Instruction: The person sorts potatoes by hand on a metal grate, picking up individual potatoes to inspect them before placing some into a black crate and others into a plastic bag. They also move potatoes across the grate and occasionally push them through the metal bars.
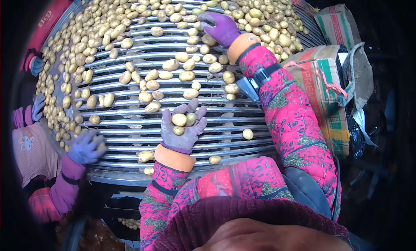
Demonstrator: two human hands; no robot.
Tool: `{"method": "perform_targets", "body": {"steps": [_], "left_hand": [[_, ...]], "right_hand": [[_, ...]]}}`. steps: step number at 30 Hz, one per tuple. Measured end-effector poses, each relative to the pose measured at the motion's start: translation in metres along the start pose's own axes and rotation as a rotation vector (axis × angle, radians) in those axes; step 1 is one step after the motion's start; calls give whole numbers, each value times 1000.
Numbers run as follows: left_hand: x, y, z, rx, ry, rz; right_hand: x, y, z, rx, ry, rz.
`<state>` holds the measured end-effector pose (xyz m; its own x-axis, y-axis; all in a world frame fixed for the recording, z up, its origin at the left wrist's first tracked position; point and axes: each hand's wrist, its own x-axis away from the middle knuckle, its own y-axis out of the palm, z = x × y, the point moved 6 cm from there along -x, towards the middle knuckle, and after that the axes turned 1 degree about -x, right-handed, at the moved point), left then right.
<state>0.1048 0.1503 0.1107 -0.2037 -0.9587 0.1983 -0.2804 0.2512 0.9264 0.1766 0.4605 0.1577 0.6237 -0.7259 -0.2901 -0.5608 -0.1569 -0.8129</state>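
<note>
Small, round yellow potatoes [186,76] lie all over a rack of shiny metal bars [225,131]. The left hand in its purple-grey glove [184,137] cups three, fingers curled loosely. The right hand in its purple glove [221,29] bends over others; I can't tell if it grips one. If the left hand tips, its potatoes could roll off. Another person's blue-gloved hand [83,149] is near and might bump it. A brown-and-green cardboard box [323,97] beside the right arm [299,116] might block it.

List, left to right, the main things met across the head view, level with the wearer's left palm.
Co-worker's pale garment, co-worker's gloved hand, wearer's left hand bearing potatoes, lone potato, wearer's right sleeve, cardboard carton, black plastic.
</note>
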Motion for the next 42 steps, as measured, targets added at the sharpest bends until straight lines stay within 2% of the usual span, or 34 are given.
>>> {"method": "perform_targets", "body": {"steps": [2,3,5,6,10,13,15,17,19,21,22,23,24,25,26,27,28,29,33,37,39,40,42], "left_hand": [[0,-3,0,12,1,3],[0,-5,0,24,-10,4],[0,-6,-1,12,-15,20],[0,-9,1,-10,0,44],[0,-11,6,-18,35,28],[-1,-6,7,-11,74,14],[-2,-1,7,-31,61,23],[-4,8,5,-26,58,-12],[-4,8,3,-9,27,-42],[-1,3,2,5,66,38],[3,-15,14,-708,220,153],[3,-13,15,-709,220,153],[3,-10,7,-329,105,91],[3,-6,0,52,-9,26],[5,-9,0,51,-6,29],[5,-9,-1,88,-25,20],[4,-9,-3,85,-29,21],[3,-9,-3,80,-29,20],[0,-12,0,-22,-29,-51],[1,-8,0,30,-26,-57],[1,-10,1,29,-19,-40],[2,-9,1,28,-22,-42],[1,-10,0,19,-10,-1]], "right_hand": [[-19,26,1,157,-23,-176],[-25,37,-7,178,-117,-149],[-43,67,-10,369,-77,-329],[-49,71,-23,470,34,-422],[-48,90,-29,660,-52,-357],[-42,68,-36,446,28,-388],[-15,38,-66,-7,-4,-258],[34,24,-106,-519,137,-568],[79,10,-147,-601,-230,-620],[101,3,-170,-602,-504,-611],[99,0,-168,-681,-520,-640],[83,-10,-156,-583,-406,-580],[64,-20,-139,-486,-293,-522],[42,-6,-101,-584,-84,-462],[15,-12,-68,-518,127,-403],[-16,-2,-13,-214,9,-211],[-39,-1,20,235,-214,42],[-65,-5,38,326,89,-291],[-80,-21,21,538,107,-354],[-70,-13,22,761,138,-437],[-75,-9,40,867,225,-605],[-65,-9,52,869,227,-602],[-44,-15,38,719,-437,-32]]}}
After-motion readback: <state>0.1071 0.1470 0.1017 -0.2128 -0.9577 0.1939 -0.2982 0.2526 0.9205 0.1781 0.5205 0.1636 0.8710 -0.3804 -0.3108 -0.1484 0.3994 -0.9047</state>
